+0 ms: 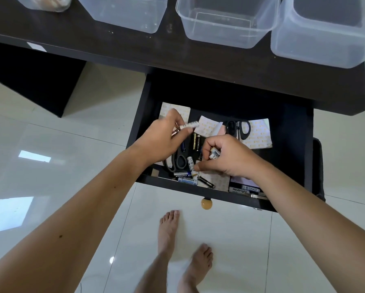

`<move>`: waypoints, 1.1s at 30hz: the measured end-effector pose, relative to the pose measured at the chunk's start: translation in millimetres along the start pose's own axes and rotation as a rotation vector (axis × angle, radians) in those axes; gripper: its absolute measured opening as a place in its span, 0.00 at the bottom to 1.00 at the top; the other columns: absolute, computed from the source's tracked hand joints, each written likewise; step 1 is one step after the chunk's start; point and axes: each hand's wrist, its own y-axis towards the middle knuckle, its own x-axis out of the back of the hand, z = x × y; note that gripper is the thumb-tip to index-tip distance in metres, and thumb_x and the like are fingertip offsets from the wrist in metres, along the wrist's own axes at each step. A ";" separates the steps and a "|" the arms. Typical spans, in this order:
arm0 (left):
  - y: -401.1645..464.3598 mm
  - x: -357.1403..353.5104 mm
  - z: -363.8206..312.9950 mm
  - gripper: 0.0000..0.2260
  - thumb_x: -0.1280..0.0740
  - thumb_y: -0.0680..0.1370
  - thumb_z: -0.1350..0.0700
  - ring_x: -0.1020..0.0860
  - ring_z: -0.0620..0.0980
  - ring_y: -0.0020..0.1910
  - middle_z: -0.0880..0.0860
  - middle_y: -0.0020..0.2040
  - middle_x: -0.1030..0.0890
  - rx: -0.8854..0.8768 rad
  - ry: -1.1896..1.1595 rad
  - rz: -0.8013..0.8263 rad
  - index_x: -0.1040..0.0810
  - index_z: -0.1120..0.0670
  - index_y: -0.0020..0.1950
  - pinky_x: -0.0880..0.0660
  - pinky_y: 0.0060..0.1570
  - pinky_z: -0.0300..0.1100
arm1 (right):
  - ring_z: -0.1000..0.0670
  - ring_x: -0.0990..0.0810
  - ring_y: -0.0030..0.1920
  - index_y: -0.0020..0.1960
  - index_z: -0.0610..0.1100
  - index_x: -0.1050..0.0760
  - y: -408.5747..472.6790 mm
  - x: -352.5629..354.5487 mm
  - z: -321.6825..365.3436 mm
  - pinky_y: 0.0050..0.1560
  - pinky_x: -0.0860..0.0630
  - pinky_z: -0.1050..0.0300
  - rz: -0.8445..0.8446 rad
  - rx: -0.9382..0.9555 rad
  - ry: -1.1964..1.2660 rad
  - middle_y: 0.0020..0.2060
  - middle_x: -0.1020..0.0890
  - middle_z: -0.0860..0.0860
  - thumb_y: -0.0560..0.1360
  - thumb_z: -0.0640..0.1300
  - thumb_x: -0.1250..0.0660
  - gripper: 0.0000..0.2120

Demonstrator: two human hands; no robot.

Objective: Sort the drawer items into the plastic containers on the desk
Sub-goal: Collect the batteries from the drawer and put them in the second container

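Observation:
The dark drawer (291, 144) is pulled open below the desk. Inside lie loose batteries (196, 141), black scissors (238, 129), grey-handled scissors (178, 163) and patterned paper pads (259, 134). My left hand (162, 140) hovers over the drawer's left side, holding a white battery (191, 124) and a copper-coloured one between its fingers. My right hand (230, 155) is curled around white batteries (215, 155) at the drawer's middle, its thumb touching another white battery (190, 163). Several clear plastic containers (226, 24) stand on the desk above.
The dark desk (92, 45) edge overhangs the drawer's back. A round yellow knob (206, 203) sticks out of the drawer front. My bare feet (171, 227) stand on the white tiled floor below. The far-left container (48, 2) holds something pale.

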 end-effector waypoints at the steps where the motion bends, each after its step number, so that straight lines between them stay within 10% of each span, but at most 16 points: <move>1: 0.4 0.3 -2.3 0.13 0.37 0.85 0.44 0.27 0.47 0.28 0.52 0.36 0.22 0.025 -0.042 -0.014 0.29 0.53 0.58 0.30 0.28 0.38 | 0.57 0.24 0.38 0.38 0.49 0.20 0.4 -0.4 2.1 0.39 0.29 0.58 -0.010 -0.002 -0.020 0.38 0.19 0.54 0.66 0.56 0.15 0.16; 9: -3.8 4.5 -1.1 0.05 0.35 0.86 0.53 0.26 0.47 0.37 0.54 0.53 0.18 0.006 -0.193 0.000 0.29 0.49 0.60 0.22 0.42 0.52 | 0.59 0.26 0.43 0.49 0.52 0.13 4.8 -9.7 16.4 0.44 0.23 0.58 -0.006 -0.039 -0.211 0.42 0.26 0.58 0.65 0.62 0.16 0.19; 15: 0.9 4.0 5.4 0.18 0.41 0.88 0.57 0.34 0.45 0.28 0.40 0.38 0.21 -0.086 -0.319 0.047 0.25 0.40 0.75 0.32 0.27 0.38 | 0.53 0.20 0.39 0.43 0.53 0.12 9.5 -12.3 10.8 0.36 0.28 0.60 -0.038 -0.077 -0.166 0.35 0.19 0.56 0.69 0.55 0.18 0.08; 19: -1.7 3.9 2.6 0.13 0.38 0.88 0.53 0.31 0.43 0.27 0.42 0.34 0.24 -0.053 -0.338 0.053 0.20 0.43 0.69 0.31 0.27 0.37 | 0.53 0.19 0.43 0.42 0.54 0.12 11.4 -13.7 11.7 0.39 0.24 0.58 -0.042 -0.082 -0.162 0.38 0.16 0.56 0.67 0.58 0.17 0.11; 23: -1.8 5.5 1.9 0.09 0.29 0.82 0.49 0.20 0.40 0.60 0.41 0.59 0.16 -0.074 -0.255 0.003 0.16 0.42 0.62 0.23 0.60 0.37 | 0.56 0.23 0.42 0.45 0.53 0.12 10.5 -14.2 13.8 0.37 0.28 0.59 -0.028 -0.077 -0.205 0.39 0.22 0.59 0.66 0.59 0.17 0.13; 33: -2.7 3.2 -1.6 0.07 0.26 0.79 0.44 0.15 0.51 0.50 0.44 0.50 0.13 -0.006 -0.213 -0.059 0.15 0.43 0.54 0.18 0.54 0.50 | 0.58 0.22 0.40 0.41 0.52 0.13 14.5 -19.1 17.5 0.34 0.29 0.59 -0.082 -0.114 -0.247 0.37 0.19 0.57 0.66 0.63 0.18 0.15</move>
